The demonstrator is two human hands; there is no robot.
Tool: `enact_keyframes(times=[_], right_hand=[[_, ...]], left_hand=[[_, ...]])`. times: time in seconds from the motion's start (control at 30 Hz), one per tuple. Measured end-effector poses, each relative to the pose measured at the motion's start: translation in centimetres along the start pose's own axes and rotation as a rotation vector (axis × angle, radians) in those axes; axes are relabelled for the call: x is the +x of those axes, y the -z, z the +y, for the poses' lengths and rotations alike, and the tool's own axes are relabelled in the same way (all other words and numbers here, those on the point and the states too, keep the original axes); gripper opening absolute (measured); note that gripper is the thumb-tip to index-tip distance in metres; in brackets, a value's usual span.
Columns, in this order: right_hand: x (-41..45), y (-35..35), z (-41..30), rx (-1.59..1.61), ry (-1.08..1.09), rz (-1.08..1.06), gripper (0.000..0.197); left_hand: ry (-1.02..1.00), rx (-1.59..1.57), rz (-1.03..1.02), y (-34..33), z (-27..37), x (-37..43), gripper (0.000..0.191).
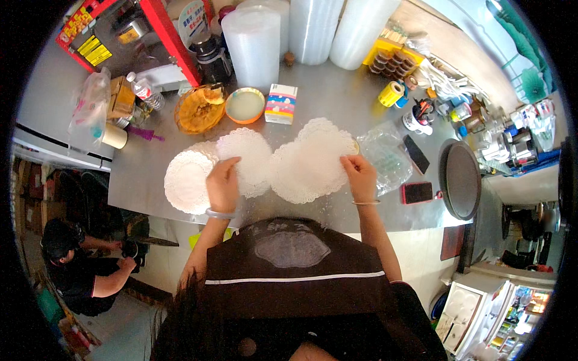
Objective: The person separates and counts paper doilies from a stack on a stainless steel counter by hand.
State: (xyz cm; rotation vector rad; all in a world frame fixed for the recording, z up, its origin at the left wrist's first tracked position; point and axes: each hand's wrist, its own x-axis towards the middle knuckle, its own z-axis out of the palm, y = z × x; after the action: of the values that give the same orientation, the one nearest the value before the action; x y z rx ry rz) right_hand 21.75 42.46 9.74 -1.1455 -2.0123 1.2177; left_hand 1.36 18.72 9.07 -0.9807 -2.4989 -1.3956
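Observation:
Round white paper doilies with lacy edges are spread on the metal table in front of me. My left hand [223, 186] has its fingertips closed on the left edge of one doily [248, 158]. To the left of that hand lies a pile of doilies [189, 182], partly hidden behind it. My right hand [361, 176] pinches the right edge of another doily [311, 167], which overlaps others in the middle. Between my hands the doilies overlap, so I cannot tell how many there are. Small white scraps dot the metal near the table's front edge.
Behind the doilies stand a wicker basket [198, 113], an orange-rimmed bowl [245, 106], a patterned box [281, 104] and plastic-film rolls [253, 45]. Rightward lie a plastic bag [388, 158], a phone [417, 192] and a round dark tray [460, 180]. A person [86, 266] sits lower left.

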Motion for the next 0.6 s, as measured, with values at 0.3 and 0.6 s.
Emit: enact_keyframes(times=[0.3, 0.6], right_hand=[[-4.9, -5.3, -4.9, -0.223, 0.608, -0.270, 0.016], [-1.6, -1.9, -2.2, 0.036, 0.168, -0.051, 0.035]], left_hand=[[0.438, -0.280, -0.468, -5.4, 6.1, -0.8, 0.037], [0.444, 0.040, -0.181, 0.3, 5.5, 1.2, 0.018]])
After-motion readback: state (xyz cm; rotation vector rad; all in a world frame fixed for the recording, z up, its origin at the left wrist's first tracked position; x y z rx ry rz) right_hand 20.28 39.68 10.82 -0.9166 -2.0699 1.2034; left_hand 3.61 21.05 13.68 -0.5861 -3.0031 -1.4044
